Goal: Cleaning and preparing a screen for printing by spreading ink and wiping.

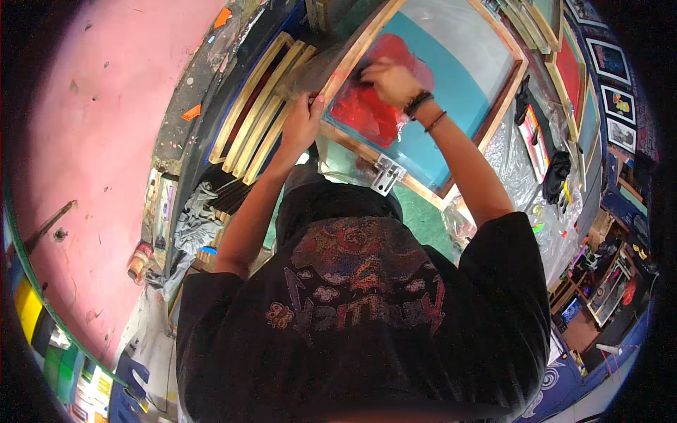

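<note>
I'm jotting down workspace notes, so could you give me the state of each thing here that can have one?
Wooden frame: gripped on its left side
Red paint: smeared, glossy
Left hand: closed on the frame
Right hand: fingers bent, over the paint; blurred, grip unclear
Metal bracket: against the frame's near edge
Grey cloth: crumpled
Plastic sheet: wrinkled

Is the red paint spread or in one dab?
Spread: the red paint makes a wide, uneven patch inside the frame, near the right hand.
</note>
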Motion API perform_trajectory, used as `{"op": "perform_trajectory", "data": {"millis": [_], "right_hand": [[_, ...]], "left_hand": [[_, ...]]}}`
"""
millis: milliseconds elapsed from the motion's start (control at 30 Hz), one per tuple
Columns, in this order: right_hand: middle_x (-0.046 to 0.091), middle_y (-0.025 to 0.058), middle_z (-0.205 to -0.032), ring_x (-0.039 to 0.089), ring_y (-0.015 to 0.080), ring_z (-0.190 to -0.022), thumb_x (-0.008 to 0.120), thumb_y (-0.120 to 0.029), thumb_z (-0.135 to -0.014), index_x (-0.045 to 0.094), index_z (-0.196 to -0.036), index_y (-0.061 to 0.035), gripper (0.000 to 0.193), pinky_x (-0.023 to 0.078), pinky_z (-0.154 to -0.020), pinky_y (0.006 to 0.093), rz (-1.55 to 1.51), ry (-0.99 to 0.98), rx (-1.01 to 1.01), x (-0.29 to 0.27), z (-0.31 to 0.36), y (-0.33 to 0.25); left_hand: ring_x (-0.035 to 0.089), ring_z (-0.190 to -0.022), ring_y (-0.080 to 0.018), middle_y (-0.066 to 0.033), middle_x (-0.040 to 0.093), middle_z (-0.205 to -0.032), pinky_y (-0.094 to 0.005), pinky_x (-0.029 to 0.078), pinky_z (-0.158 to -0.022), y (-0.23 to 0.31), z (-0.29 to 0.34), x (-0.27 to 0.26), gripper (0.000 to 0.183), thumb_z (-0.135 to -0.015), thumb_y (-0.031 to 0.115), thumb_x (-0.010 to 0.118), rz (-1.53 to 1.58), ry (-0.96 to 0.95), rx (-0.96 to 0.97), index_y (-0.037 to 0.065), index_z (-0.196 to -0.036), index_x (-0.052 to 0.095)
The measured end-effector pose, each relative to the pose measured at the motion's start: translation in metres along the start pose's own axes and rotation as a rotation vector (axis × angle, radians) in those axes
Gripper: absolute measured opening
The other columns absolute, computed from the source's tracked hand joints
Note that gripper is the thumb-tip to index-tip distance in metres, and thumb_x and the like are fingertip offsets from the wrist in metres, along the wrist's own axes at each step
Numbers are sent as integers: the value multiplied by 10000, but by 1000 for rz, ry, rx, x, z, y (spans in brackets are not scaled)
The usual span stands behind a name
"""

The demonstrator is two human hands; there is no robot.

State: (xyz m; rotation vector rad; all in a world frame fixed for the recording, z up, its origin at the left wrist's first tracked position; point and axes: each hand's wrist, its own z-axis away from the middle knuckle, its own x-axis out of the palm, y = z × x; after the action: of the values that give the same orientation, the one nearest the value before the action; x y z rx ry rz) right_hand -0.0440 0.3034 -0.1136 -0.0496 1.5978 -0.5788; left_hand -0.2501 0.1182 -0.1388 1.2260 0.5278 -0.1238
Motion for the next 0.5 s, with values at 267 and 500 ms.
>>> {"op": "perform_trajectory", "data": {"millis": [267,500], "right_hand": [[709,103,-1074,627,332,-1037,564,-34,-765,711,-1014,-73,292,530,-932,427,9,-61,42,7,4,-12],[705,60,-1071,604,293,-1095,626,-31,-687,703,-1058,-75,381,518,-952,394,2,14,99,23,7,-45]], "left_hand": [[668,-995,-386,-218,688,-1057,-460,508,-838,-9,-3,4,446,-1038,430,487,-46,11,29,17,-1175,583],[677,-982,-393,-223,701,-1043,-462,512,-831,1,-1,0,438,-1045,410,476,1,-12,26,1,-1160,584]]}}
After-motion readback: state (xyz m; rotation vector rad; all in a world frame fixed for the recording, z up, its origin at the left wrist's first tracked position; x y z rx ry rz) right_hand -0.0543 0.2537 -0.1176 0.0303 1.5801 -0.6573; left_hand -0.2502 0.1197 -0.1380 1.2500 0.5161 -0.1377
